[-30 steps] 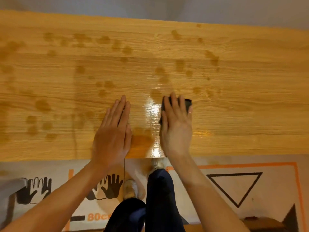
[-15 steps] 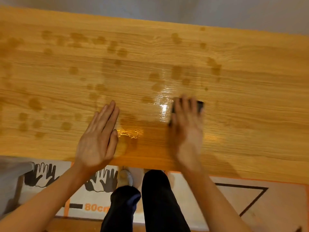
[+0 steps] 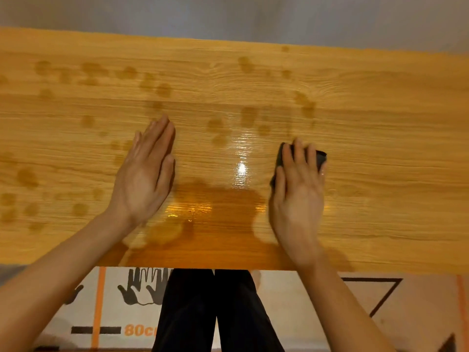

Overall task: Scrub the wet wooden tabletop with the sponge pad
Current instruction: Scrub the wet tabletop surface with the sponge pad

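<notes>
The wooden tabletop spans the whole view, with dark damp spots across it and a glossy wet patch near its front edge between my hands. My right hand lies flat, fingers pressing down on a dark sponge pad; only the pad's corners show around my fingertips. My left hand rests flat on the wood to the left of the wet patch, fingers together, holding nothing.
The table's front edge runs just above my dark-trousered legs. Below it lies a floor mat printed with hand outlines, an orange line and a triangle. A grey wall runs behind the far edge.
My right hand has slid the sponge pad to the right across the wood, away from the left hand. The wet sheen between the hands has widened. The view has shifted slightly.
</notes>
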A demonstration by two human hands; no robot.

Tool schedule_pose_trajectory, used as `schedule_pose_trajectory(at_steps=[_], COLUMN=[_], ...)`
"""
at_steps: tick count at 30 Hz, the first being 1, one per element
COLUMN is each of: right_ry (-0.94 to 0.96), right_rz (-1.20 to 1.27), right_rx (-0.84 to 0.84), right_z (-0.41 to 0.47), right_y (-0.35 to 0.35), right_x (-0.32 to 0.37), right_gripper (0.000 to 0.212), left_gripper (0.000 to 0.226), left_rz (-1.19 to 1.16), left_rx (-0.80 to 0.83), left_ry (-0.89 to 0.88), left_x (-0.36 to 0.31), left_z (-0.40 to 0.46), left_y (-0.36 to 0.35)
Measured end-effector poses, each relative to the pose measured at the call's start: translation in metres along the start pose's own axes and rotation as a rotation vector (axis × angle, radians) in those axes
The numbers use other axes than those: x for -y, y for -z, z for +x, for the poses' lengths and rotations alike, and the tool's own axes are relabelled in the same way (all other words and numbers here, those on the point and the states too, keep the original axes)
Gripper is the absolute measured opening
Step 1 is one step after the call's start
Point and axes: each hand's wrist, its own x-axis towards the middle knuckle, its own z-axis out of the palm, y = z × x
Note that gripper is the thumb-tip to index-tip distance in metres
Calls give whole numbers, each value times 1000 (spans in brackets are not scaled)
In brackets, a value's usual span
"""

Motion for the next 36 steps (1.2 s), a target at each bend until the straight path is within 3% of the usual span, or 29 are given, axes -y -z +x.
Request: schedule_pose_trajectory(at_steps=[4,7,11,16,23,26,30,36], right_ry=[245,362,148,-71,84,67,-83,126], right_rz=[-8,-55,-10,28,12,-2,10,-45], right_rx=[76,165,158,37,140,142,0,120], right_z=[-1,-3,7,77,-26,27,93,-28], right_y=[-41,-28,13,2,12,6,-13,-20], right_x=[70,47,-24,-19,-12,-8,9,35], right_gripper=[43,44,45,49,48,47,46,47], left_gripper=[54,54,55,57,58,57,56,58], left_rz=[51,95,80,106,166,166,148,117], left_rx=[-5,-4,3,34,65,57,41,47], left_ry=[17,-9,13,40,35,30,28,7], left_x=[4,5,3,4,3,3,3,5], left_z=[30,30,30,35,35,37,36,34], left_y=[-11,-15,-14,-11,-13,-12,-13,-15])
